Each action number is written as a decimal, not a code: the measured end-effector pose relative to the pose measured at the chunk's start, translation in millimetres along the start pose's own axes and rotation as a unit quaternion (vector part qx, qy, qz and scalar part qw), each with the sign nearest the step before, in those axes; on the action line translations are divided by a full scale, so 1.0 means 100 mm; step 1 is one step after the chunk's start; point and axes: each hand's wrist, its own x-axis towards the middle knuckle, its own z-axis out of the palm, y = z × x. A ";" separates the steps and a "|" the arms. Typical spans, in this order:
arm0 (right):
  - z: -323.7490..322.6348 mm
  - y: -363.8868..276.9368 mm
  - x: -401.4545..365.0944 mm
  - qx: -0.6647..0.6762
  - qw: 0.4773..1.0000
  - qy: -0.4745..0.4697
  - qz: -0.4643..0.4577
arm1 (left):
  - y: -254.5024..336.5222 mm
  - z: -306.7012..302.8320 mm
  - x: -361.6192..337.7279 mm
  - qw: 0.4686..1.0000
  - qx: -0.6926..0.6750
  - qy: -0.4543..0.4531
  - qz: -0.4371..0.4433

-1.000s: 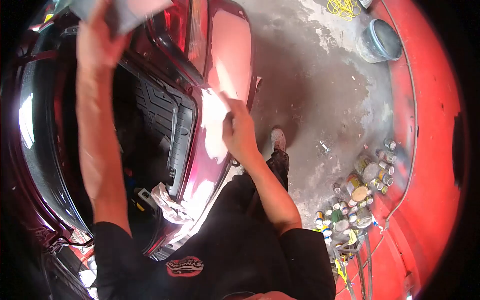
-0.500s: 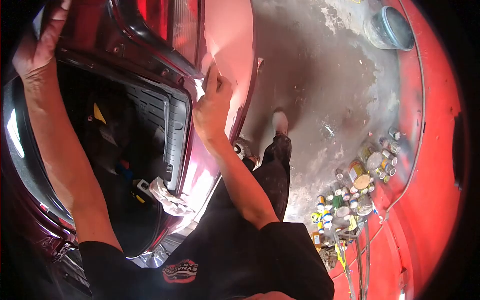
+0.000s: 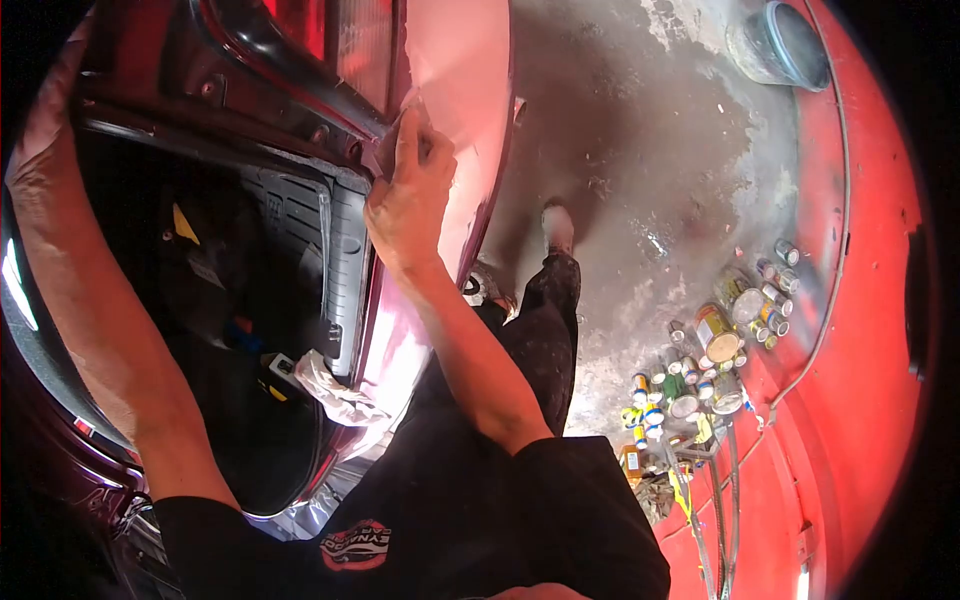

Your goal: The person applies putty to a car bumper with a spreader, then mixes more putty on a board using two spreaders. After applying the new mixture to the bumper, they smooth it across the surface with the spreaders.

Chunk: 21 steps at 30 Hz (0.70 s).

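Note:
My right hand (image 3: 415,200) is at the edge of the car body, with its fingers bent and pressed near the seam between the tail light (image 3: 365,45) and the pink panel (image 3: 460,70). Whatever those fingers hold is too small or hidden to name. At the far left edge my left hand (image 3: 45,120) is raised beside the open trunk, dark and partly cut off, so its fingers do not show clearly. Below the right forearm's side of the trunk, a crumpled white cloth (image 3: 340,395) lies on the sill.
The dark trunk (image 3: 230,430) holds a yellow-and-black tool (image 3: 275,380). Several cans (image 3: 718,335) stand on the grey floor (image 3: 640,150) at right, near hoses and a red surface (image 3: 860,250). A bucket (image 3: 795,45) sits at the upper right.
My right hand has shifted slightly left and up along the seam, its fingers now pointing more upward. My left hand has moved up and left, mostly out of clear view.

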 end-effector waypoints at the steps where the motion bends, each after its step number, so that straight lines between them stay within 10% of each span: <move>1: 0.02 0.02 -0.01 0.009 1.000 0.002 -0.006 | -0.01 0.03 -0.02 1.000 -0.002 0.004 0.000; 21: -0.04 0.13 0.09 -0.007 1.000 -0.020 0.000 | -0.06 -0.09 -0.05 0.999 0.017 0.032 0.012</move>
